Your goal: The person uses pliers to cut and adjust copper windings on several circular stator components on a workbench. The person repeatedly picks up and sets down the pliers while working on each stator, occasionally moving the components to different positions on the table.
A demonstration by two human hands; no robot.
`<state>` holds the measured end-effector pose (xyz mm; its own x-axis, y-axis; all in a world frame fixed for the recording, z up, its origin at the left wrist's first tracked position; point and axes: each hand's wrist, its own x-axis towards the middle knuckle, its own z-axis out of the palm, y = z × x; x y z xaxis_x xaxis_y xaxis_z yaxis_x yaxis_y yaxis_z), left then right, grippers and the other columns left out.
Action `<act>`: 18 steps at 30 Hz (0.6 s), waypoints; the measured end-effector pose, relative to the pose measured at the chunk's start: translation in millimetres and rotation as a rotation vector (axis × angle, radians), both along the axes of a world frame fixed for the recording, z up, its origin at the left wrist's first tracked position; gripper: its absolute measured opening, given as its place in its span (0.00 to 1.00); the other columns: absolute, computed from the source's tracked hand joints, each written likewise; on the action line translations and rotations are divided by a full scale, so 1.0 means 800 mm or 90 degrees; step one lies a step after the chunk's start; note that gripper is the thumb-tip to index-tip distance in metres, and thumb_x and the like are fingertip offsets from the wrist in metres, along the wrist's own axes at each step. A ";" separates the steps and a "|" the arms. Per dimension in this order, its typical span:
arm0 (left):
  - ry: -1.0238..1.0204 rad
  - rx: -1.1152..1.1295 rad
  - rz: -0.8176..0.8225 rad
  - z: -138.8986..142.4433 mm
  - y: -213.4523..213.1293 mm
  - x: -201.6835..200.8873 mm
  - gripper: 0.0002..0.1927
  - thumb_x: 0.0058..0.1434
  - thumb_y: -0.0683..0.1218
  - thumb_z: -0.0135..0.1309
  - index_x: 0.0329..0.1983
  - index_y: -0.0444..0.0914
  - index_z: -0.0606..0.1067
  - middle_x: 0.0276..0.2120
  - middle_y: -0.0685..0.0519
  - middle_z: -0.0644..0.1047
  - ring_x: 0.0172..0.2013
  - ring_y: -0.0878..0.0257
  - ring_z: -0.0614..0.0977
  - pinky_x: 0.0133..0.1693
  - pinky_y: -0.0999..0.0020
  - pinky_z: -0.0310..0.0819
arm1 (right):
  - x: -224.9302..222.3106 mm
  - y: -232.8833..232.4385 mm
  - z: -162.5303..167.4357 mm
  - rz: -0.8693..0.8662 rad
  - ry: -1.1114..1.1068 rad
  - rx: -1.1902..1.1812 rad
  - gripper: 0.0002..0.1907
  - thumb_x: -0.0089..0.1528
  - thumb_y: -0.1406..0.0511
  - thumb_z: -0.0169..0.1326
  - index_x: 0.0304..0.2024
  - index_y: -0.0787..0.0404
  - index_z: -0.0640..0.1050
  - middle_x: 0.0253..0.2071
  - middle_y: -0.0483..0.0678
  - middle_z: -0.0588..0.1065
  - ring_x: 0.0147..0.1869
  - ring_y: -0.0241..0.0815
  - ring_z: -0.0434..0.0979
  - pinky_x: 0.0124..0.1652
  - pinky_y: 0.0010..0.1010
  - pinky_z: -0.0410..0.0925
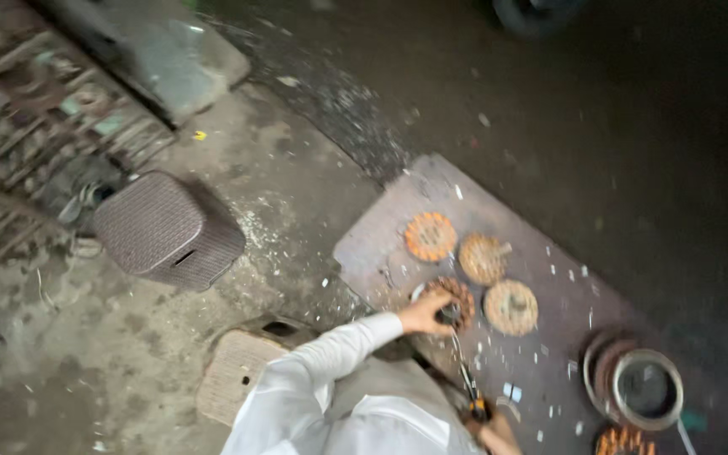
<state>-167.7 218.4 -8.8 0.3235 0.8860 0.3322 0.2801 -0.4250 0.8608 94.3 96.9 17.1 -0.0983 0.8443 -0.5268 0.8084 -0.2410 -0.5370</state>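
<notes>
The left hand (425,313) grips a dark wound coil (455,302) on the board (381,244), three orange coils (430,237) beside. Right hand (489,431), half cut off, seemingly clasps a thin tool (465,371).

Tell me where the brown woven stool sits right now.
In the head view, the brown woven stool sits left of the board, on the concrete floor beside the metal grate.
</notes>
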 end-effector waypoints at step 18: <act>-0.009 -0.194 0.358 0.013 0.010 0.128 0.26 0.73 0.59 0.54 0.31 0.33 0.81 0.25 0.43 0.79 0.26 0.60 0.78 0.32 0.62 0.71 | 0.185 0.005 0.010 -0.365 0.256 -0.095 0.21 0.54 0.67 0.57 0.50 0.64 0.76 0.38 0.53 0.78 0.38 0.46 0.77 0.36 0.35 0.71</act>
<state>-65.0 226.7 1.5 -0.2203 0.9747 0.0387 0.3761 0.0482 0.9253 242.4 100.7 25.2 0.1286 0.7431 -0.6567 0.2786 -0.6626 -0.6952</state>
